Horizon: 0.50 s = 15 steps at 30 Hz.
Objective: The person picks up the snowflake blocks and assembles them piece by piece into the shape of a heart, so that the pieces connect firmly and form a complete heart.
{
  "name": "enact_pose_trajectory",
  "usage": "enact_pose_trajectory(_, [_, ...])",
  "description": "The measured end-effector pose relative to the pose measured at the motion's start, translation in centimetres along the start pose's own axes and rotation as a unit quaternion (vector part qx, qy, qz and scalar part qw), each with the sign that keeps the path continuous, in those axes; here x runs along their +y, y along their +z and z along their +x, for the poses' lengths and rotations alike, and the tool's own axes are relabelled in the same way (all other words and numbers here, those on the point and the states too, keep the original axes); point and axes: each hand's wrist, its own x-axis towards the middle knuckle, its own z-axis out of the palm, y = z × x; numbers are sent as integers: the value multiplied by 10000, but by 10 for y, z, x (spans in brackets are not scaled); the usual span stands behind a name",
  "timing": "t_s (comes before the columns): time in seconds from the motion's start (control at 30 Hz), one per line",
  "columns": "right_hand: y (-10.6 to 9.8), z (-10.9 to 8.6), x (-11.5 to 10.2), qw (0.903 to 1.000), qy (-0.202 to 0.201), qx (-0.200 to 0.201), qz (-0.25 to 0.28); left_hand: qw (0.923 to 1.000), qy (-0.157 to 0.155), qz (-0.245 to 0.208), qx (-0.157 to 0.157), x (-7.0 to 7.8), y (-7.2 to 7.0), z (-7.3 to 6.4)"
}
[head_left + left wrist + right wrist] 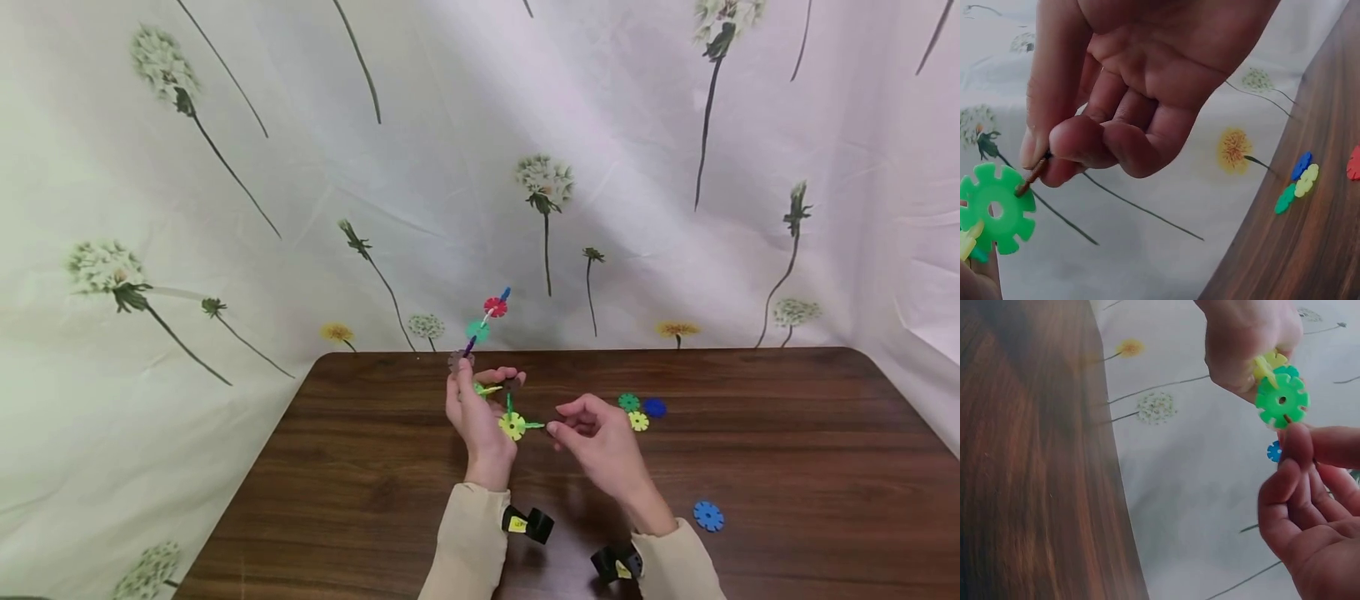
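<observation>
My left hand [483, 425] holds a chain of notched plastic discs, its thumb against a greyish disc [460, 361]. Above the thumb, the chain runs up through a purple disc, a teal disc [477, 332] and a red disc [495, 307] to a blue one. Beside the palm, more pieces hang, among them a yellow disc [512, 427]. My right hand [607, 446] pinches a brown disc [1034, 175] between thumb and forefinger. The brown disc, seen edge-on, meets the rim of a green disc [1282, 400] on the chain; how deep it sits is hidden.
On the brown wooden table [360, 483], a green disc [628, 402], a yellow disc [638, 421] and a dark blue disc [655, 407] lie clustered beyond my right hand. A lighter blue disc [708, 516] lies near the right sleeve. A flower-printed cloth [420, 208] hangs behind.
</observation>
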Motion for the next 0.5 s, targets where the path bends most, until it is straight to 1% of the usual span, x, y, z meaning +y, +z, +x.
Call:
enact_pose_trajectory(0.1, [-3,1,2,9999,-23,-100,-6,10000,-8,67,-2,-1,1,-2])
enact_pose_trajectory(0.2, [-2,1,3,9999,4,-86,103,10000,-4,55,66,-1,1,-2])
enact_pose_trajectory(0.37, [5,1,4,9990,124,173,396,9996,68,-79,280,0,1,-1])
enact_pose_trajectory(0.5, [10,1,6,9977,126,357,554,9993,41,-76,370,1,1,0])
